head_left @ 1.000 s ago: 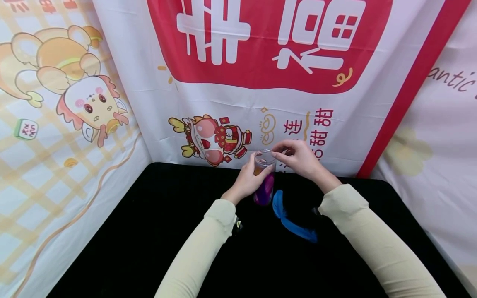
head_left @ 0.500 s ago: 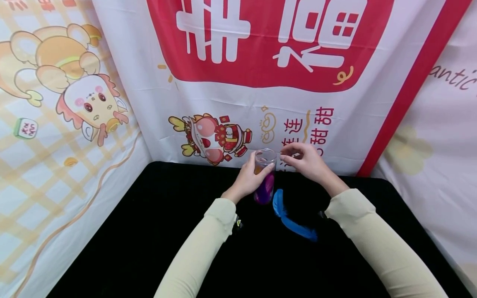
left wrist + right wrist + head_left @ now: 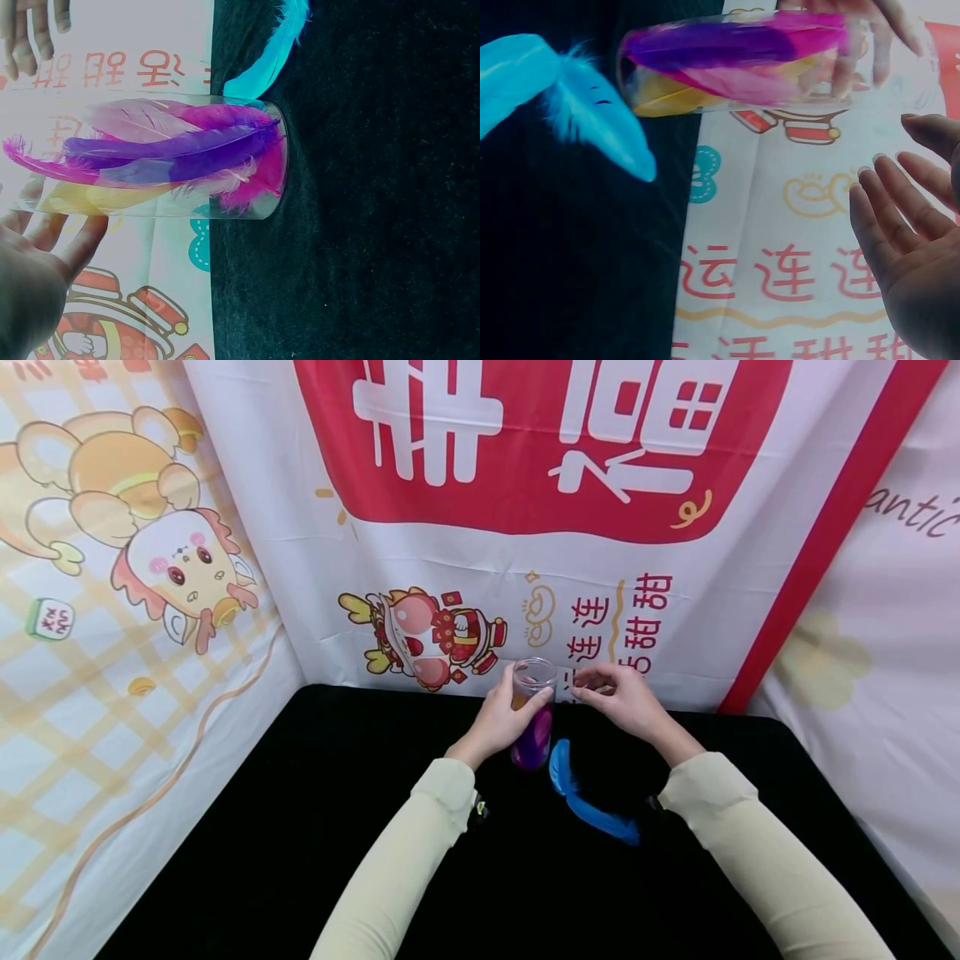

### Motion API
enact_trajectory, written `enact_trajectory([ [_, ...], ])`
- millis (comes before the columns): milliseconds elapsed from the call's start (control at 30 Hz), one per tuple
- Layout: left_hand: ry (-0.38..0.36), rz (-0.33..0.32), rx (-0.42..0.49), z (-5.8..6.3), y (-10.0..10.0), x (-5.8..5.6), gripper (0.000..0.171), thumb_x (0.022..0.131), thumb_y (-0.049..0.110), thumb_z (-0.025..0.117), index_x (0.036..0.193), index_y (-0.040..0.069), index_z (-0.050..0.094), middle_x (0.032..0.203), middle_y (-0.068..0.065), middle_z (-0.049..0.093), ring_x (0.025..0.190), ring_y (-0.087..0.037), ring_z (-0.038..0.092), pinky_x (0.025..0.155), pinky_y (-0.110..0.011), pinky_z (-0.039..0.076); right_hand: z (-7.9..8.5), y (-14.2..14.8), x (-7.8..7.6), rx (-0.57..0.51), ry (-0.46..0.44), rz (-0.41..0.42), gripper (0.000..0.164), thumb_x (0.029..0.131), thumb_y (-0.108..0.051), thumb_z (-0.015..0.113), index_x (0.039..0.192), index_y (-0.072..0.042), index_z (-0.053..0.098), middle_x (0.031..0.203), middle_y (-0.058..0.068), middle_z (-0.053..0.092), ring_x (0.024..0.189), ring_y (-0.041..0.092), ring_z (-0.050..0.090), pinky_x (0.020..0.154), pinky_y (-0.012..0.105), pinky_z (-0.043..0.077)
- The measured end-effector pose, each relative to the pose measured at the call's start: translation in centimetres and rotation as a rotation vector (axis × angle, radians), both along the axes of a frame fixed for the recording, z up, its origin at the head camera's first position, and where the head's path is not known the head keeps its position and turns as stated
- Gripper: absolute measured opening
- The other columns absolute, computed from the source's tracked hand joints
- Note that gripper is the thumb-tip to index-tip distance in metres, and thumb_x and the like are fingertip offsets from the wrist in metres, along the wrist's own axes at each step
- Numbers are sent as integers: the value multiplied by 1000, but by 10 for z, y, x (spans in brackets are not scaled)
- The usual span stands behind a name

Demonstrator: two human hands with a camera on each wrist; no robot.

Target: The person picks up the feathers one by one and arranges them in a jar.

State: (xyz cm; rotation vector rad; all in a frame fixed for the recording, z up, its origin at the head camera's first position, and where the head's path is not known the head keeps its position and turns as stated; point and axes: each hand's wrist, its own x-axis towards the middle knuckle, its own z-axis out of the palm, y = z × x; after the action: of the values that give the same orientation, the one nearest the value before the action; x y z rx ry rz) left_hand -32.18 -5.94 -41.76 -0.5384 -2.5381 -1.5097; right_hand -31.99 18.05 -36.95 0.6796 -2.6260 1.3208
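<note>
A clear, open-topped plastic jar (image 3: 531, 747) stands upright near the back edge of the black table, with purple, pink and yellow feathers (image 3: 172, 154) inside. My left hand (image 3: 497, 717) grips its upper part, the thumb across the near side. To the right of the rim, my right hand (image 3: 626, 697) hovers apart from the jar with loosely bent fingers. The right wrist view shows nothing in that hand (image 3: 919, 232). On the table in front of the jar lie blue feathers (image 3: 600, 820), their ends meeting at an angle.
The black table cloth (image 3: 315, 810) reaches back to a white and red printed backdrop (image 3: 517, 560) right behind the jar. A patterned cloth (image 3: 150, 685) hangs at the left side, and a pale one (image 3: 862, 693) at the right.
My right hand has drawn away from the jar's rim, moving right and slightly down. My left hand and the jar have stayed in place, and so have the blue feathers.
</note>
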Motion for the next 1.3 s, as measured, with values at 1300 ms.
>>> enact_trajectory([
  [1300, -15, 6, 8, 0, 0, 3, 82, 95, 68, 57, 157, 23, 29, 147, -14, 52, 135, -26, 51, 112, -47, 40, -79, 16, -9, 116, -182, -17, 33, 93, -16, 76, 117, 4, 68, 106, 16, 73, 91, 26, 70, 73, 31, 57],
])
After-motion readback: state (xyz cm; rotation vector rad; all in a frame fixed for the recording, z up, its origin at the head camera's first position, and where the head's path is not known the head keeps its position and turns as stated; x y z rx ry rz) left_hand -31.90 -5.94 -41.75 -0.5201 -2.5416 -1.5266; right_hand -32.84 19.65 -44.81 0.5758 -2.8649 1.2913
